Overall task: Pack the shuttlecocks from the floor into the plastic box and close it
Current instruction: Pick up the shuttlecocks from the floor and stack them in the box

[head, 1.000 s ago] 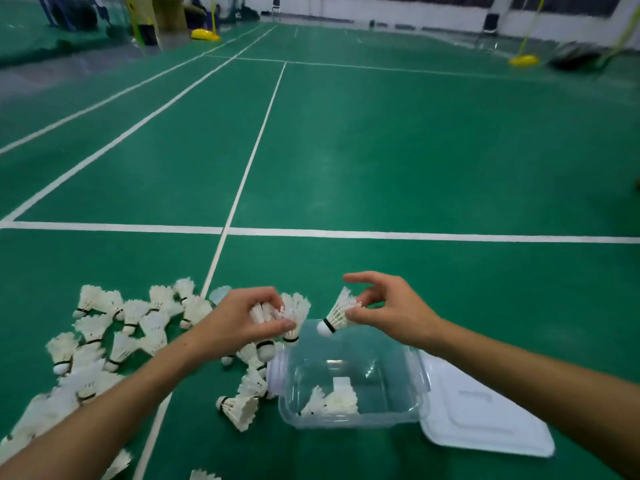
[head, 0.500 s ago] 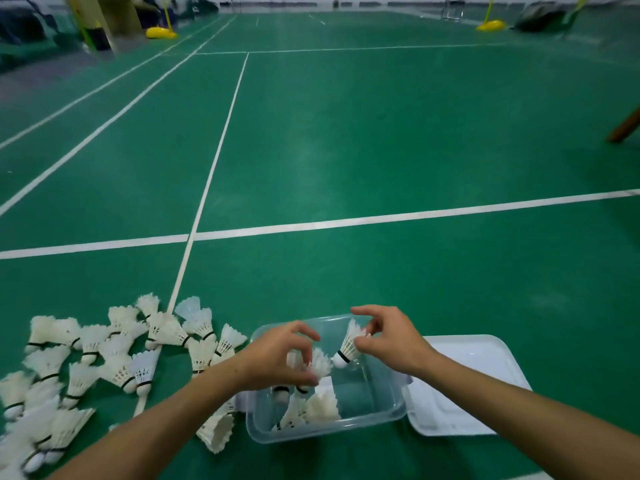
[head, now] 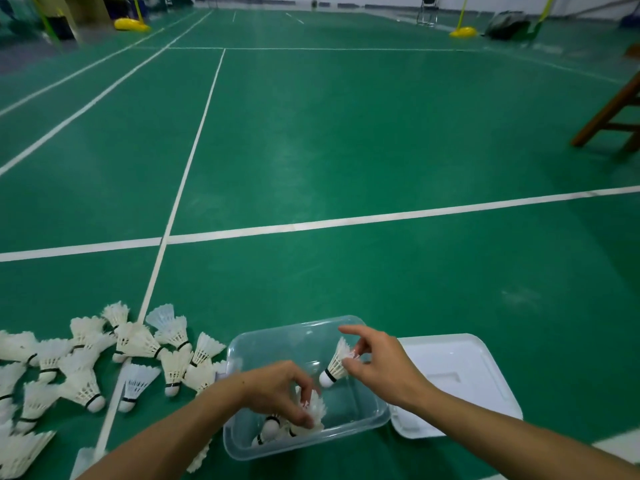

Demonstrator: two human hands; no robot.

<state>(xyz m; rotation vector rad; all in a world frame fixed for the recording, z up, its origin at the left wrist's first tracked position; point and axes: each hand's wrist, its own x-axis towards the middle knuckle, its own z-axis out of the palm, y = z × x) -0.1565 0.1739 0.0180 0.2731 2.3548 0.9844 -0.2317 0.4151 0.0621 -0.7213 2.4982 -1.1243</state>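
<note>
Left hand now down inside the plastic box, pinching maybe two shuttlecocks — right hand pinching one shuttlecock above — ready to drop.

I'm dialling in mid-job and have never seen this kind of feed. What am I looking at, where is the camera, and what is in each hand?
There is no machine: a person works with bare hands, filmed by one wide-angle camera on their head, looking down at a green badminton court floor. A clear plastic box sits open, its white lid lying beside it on the right. The left hand holds a bunch of white feather shuttlecocks down inside the box. The right hand pinches a single white shuttlecock over the box. A loose pile of shuttlecocks waits on the floor to the left.
</note>
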